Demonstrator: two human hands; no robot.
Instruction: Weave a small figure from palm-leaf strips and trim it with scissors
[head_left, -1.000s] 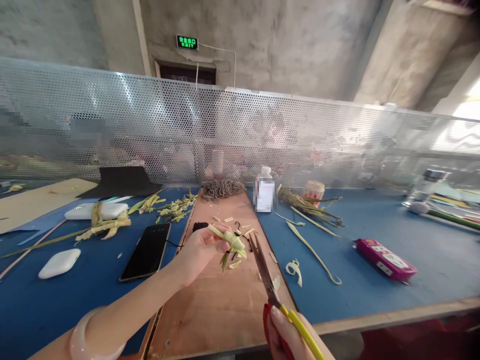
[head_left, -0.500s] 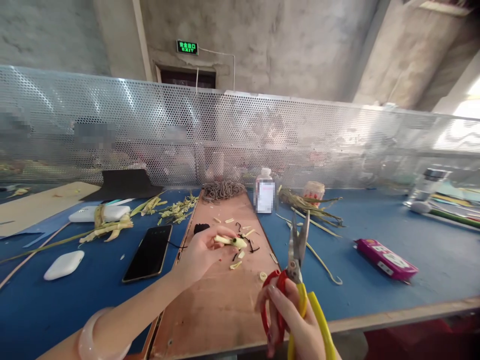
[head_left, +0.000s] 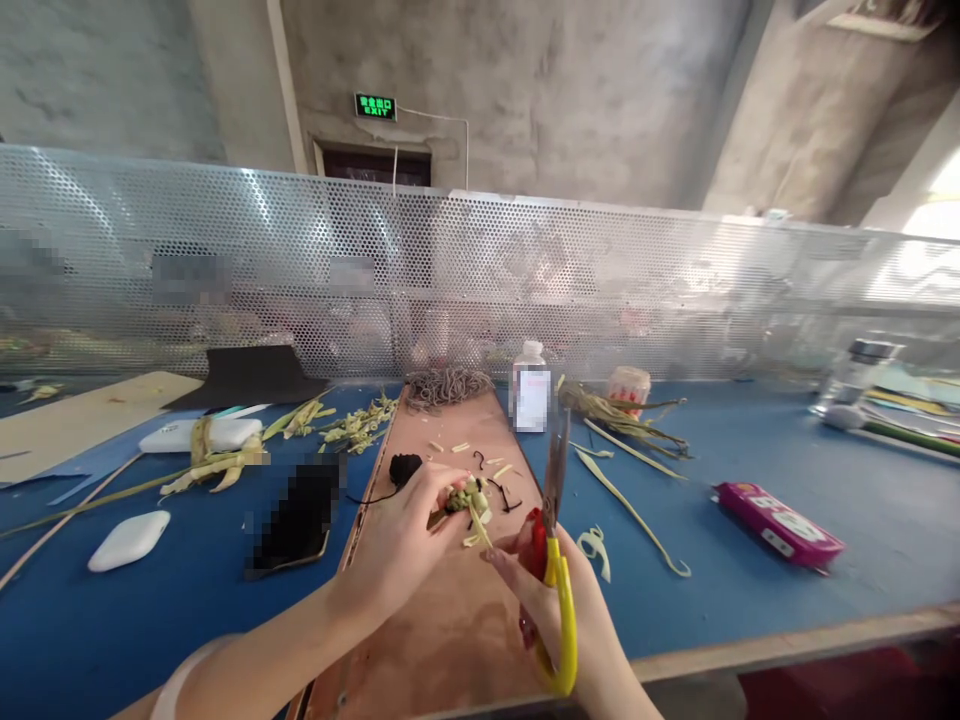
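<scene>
My left hand [head_left: 409,515] reaches over the brown board and is closed around a small green and pale-yellow bundle of plant strips [head_left: 472,498]. A thin pale strip runs from that bundle towards my right hand [head_left: 589,620], whose thumb and fingertip meet its end. Scissors [head_left: 556,470] with one red and one yellow handle loop are also in my right hand, blades pointing up and together. Small pale cuttings [head_left: 495,470] and bits of black thread [head_left: 510,500] lie on the board beyond my hands. A black thread ball [head_left: 405,468] sits just behind my left hand.
On the left are a phone [head_left: 296,515], a white case [head_left: 129,540] and dried strips [head_left: 360,420]. A bottle [head_left: 531,388], a purple packet [head_left: 780,525] and long strips [head_left: 634,510] stand or lie right. Tangled grey cord [head_left: 448,388] lies before the perforated metal screen [head_left: 480,270].
My right hand has moved in beside my left and touches the strip. The scissor blades have come together. The bundle is turned differently, and a curled strip now lies on the blue surface.
</scene>
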